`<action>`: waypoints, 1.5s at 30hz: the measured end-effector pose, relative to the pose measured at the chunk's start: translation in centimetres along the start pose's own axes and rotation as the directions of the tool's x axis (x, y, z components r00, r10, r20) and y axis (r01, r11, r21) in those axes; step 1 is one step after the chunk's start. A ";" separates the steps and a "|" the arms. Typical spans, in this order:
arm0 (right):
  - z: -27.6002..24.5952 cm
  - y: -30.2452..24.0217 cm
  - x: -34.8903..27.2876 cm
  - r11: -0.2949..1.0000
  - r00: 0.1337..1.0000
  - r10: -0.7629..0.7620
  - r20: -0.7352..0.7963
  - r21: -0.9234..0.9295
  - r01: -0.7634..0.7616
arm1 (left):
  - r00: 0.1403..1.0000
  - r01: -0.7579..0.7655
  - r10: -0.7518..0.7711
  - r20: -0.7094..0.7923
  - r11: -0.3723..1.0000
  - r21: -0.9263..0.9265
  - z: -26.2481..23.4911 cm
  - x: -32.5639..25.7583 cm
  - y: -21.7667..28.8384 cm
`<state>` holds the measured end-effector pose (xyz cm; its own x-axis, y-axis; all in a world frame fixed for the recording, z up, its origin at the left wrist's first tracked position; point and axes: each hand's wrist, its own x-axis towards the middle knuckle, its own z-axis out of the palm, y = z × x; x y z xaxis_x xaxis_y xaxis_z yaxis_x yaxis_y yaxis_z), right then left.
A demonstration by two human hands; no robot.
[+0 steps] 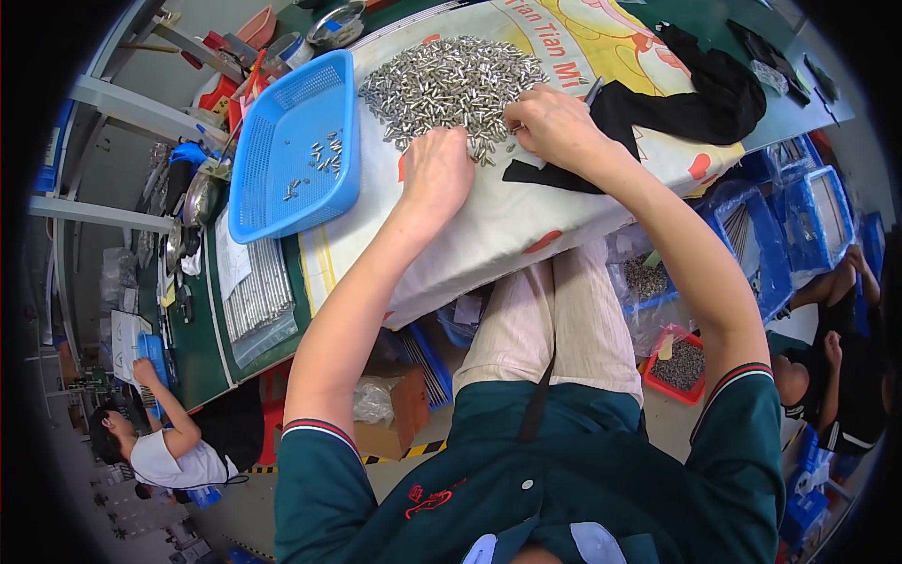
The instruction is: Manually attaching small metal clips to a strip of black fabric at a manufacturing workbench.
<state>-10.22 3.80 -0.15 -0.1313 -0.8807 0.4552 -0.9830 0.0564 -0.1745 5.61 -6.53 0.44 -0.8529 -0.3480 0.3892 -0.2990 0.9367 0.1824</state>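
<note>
A broad heap of small silvery metal pins [442,80] lies on a white patterned cloth [451,249]. At the heap's near edge my left hand [440,171] is closed, knuckles up, and its fingertips are hidden. My right hand [554,122] is curled in a pinch at the heap's right edge; whatever it may hold is too small to make out. A few loose pins lie between the two hands. Left of the heap stands a blue plastic basket [246,179] with some pins scattered on its bottom. A black cloth [648,108] lies under and beyond my right wrist.
Bundled metal rods [258,296] in a plastic bag lie left on the green table [202,348]. Blue crates [817,211] stand right of the table. A red bin [676,367] of small parts is on the floor. A person [178,446] works at far left; others sit at right.
</note>
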 end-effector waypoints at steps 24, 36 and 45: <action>-0.8 -1.4 1.6 0.980 0.991 -0.019 0.133 -0.194 0.045 | 0.987 -0.143 0.123 0.100 0.964 0.223 -1.1 -1.5 -0.4; -1.2 -2.5 1.6 0.962 0.973 -0.114 0.201 -0.222 0.158 | 0.972 -0.233 0.231 0.037 0.942 0.242 -0.3 -2.7 -1.3; -2.4 -3.3 2.1 0.956 0.941 -0.061 0.334 -0.251 0.151 | 0.957 -0.284 0.286 0.055 0.872 0.399 0.0 -2.5 -1.0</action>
<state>-7.51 2.89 3.46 -0.0211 -0.9889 0.1468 -0.9919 0.0391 0.1205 8.04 -6.61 -0.67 -0.9250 -0.0630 0.3747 -0.1896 0.9311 -0.3114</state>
